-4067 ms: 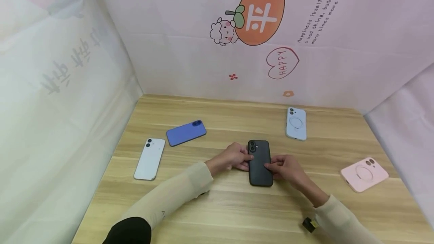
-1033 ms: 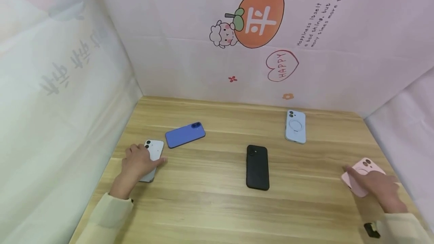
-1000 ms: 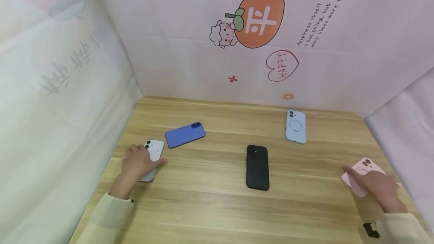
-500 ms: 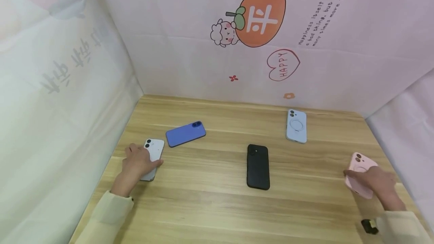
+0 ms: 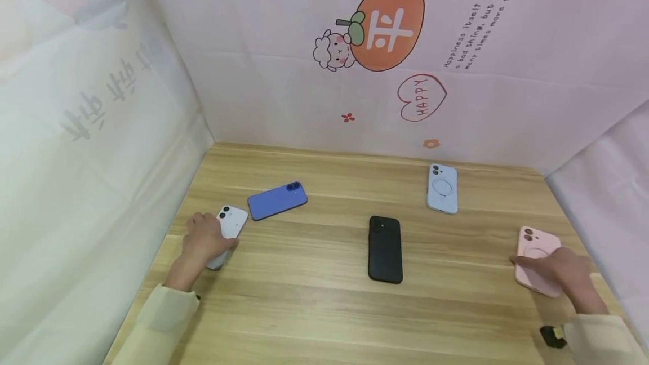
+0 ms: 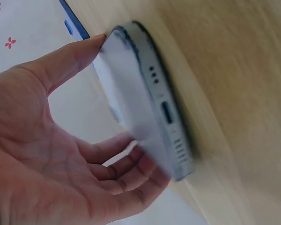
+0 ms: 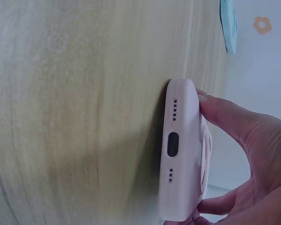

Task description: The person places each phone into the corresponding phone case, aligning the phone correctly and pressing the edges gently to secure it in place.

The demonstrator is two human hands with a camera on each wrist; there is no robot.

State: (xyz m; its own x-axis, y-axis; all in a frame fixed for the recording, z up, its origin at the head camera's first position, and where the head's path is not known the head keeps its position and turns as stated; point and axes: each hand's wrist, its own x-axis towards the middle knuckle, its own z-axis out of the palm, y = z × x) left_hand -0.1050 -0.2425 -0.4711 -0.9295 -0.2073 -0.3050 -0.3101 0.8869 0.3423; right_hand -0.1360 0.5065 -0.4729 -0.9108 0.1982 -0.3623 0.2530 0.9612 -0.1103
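Note:
At the table's left side my left hand (image 5: 201,240) grips a white phone (image 5: 234,219) by its long edges, thumb on one side and fingers on the other. The left wrist view shows that phone's bottom end (image 6: 166,110), with its charging port, close to the wood. On the right, my right hand (image 5: 564,270) holds a phone in a pink case (image 5: 550,240) the same way. A ring on the case back is partly covered by the hand. In the right wrist view the pink case's bottom end (image 7: 181,150) faces the camera. Both phones lie back side up.
A black phone (image 5: 385,252) lies between the hands. Behind it is a light blue cased phone (image 5: 443,199) with a ring. A blue phone (image 5: 277,201) lies close to the white one. Printed cloth walls (image 5: 284,100) border the wooden table (image 5: 304,308).
Both hands have left the black phone and moved apart to the outer phones. Over the last second the pink phone has turned anticlockwise and the white phone slightly clockwise.

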